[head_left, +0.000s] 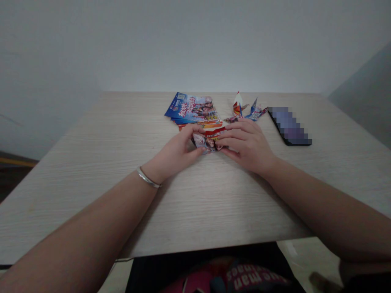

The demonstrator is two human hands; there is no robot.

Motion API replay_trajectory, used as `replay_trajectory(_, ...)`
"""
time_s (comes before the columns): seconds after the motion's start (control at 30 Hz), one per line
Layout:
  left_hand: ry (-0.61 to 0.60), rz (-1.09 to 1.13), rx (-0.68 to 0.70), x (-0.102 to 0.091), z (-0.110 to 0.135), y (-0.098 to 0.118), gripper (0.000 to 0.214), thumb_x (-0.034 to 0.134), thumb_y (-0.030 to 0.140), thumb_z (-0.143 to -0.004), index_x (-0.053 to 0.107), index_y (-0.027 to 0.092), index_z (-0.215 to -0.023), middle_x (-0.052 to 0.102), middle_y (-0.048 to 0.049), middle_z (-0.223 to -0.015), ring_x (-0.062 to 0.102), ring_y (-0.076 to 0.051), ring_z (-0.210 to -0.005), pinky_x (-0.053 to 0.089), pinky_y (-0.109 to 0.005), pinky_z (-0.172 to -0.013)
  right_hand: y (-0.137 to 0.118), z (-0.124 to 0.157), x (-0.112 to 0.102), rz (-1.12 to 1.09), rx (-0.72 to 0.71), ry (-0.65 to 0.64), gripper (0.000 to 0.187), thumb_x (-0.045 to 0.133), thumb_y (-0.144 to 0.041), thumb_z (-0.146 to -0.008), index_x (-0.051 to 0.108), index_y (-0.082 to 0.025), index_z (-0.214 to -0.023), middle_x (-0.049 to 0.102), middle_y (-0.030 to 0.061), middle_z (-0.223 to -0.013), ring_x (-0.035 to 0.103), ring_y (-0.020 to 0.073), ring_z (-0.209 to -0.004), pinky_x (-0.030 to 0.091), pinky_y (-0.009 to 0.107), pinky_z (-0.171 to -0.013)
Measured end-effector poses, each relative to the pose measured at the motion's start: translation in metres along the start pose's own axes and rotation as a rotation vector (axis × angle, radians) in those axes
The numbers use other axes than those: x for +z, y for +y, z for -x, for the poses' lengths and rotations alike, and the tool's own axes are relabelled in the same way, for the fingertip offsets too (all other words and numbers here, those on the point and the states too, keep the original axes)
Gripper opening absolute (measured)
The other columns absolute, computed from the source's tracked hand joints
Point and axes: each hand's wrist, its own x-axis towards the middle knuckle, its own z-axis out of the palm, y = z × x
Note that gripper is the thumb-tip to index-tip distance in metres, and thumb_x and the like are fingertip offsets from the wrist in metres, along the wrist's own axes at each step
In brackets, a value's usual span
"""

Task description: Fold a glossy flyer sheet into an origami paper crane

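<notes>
A small folded piece of printed paper (209,140) lies on the wooden table (106,142) between both hands. My left hand (177,152), with a silver bracelet at the wrist, pinches the paper's left side between thumb and fingers. My right hand (247,142) presses and pinches its right side with curled fingers. Just behind the hands lies a stack of blue printed flyers (192,109).
Two folded paper figures (244,110) made of the same printed paper stand behind my right hand. A black phone (289,125) lies to the right of them. A pale wall runs behind the table's far edge.
</notes>
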Motion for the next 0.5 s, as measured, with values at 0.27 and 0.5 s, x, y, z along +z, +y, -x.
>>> replay_trajectory(0.27,0.063,0.359,-0.026,-0.005,0.0,-0.006,0.051,0.045,0.013,-0.083,0.05,0.025,-0.133,0.064,-0.0086,-0.134,0.064,-0.022,-0.122,0.056,-0.043,-0.104,0.003,0.001,-0.005,-0.06,-0.026,-0.044,0.015,0.061,-0.029,-0.097,0.075,-0.032,-0.094,0.08,-0.002,-0.111,0.064,0.0253,-0.122,0.036,0.052,-0.117)
replay_trajectory(0.5,-0.062,0.539,-0.074,-0.005,0.002,0.0,0.046,0.057,0.009,-0.082,0.051,0.026,-0.125,0.065,-0.0095,-0.134,0.064,-0.023,-0.127,0.058,-0.043,-0.104,0.013,0.006,-0.001,-0.021,-0.014,0.047,0.014,0.065,-0.02,-0.09,0.074,-0.03,-0.095,0.073,0.0029,-0.12,0.059,0.028,-0.124,0.041,0.052,-0.11)
